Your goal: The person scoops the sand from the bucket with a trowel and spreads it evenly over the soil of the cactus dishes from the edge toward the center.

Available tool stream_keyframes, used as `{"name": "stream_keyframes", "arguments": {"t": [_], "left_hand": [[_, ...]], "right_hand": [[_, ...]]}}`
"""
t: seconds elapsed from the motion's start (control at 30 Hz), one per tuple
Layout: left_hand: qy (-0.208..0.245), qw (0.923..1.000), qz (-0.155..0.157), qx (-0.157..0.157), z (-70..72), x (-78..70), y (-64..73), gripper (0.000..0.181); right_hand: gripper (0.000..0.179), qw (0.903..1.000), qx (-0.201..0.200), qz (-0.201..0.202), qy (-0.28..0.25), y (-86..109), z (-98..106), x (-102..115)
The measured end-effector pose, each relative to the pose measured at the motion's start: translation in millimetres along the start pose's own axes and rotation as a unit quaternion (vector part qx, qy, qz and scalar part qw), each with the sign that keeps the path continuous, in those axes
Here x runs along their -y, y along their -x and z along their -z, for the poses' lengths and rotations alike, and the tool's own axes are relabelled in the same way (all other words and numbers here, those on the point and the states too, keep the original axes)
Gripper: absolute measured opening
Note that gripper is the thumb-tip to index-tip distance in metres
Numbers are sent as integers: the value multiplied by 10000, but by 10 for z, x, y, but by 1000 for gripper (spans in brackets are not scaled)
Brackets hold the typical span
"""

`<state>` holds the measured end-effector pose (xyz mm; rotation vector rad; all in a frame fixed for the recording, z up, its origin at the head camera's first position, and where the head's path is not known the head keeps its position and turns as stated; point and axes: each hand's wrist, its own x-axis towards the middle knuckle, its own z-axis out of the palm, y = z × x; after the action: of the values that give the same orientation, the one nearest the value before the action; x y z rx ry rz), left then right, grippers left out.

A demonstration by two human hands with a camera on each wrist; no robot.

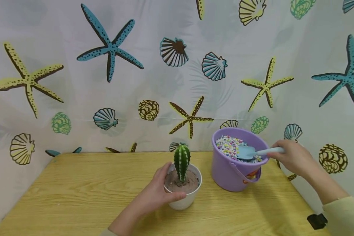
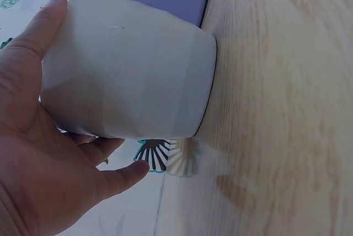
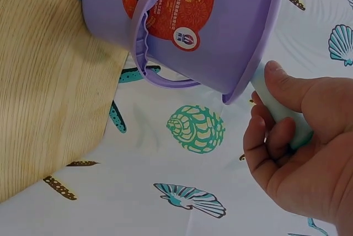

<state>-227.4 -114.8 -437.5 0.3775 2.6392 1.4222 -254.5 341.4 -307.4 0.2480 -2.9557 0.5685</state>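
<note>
A green cactus [image 1: 182, 163] stands upright in brownish soil inside a white flowerpot [image 1: 181, 204] on the table. My left hand [image 1: 156, 193] grips the pot from its left side, the thumb along the near rim and fingers round the far side. In the left wrist view the pot's pale wall [image 2: 129, 68] lies against the hand. My right hand [image 1: 293, 157] holds the handle of a light blue toy shovel [image 1: 246, 152]. The shovel's blade rests among small multicoloured beads [image 1: 228, 146] in a purple bucket [image 1: 230, 173], right of the pot.
The bucket's handle [image 3: 138, 37] hangs down over its outer side, beside a red sticker [image 3: 187, 4]. Behind the wooden table [image 1: 85, 190] hangs a white curtain [image 1: 129, 88] printed with starfish and shells. A small black object [image 1: 317, 221] shows by the right sleeve.
</note>
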Motion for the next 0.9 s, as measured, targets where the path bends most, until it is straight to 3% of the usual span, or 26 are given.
{"name": "stream_keyframes", "arguments": {"t": [0.6, 0.9], "left_hand": [[4, 10000, -21, -30, -10, 28, -11, 127], [41, 10000, 48, -25, -21, 5, -10, 128]], "right_hand": [[24, 9987, -437, 229, 91, 11, -124, 77], [30, 9993, -274, 178, -173, -68, -209, 127]]}}
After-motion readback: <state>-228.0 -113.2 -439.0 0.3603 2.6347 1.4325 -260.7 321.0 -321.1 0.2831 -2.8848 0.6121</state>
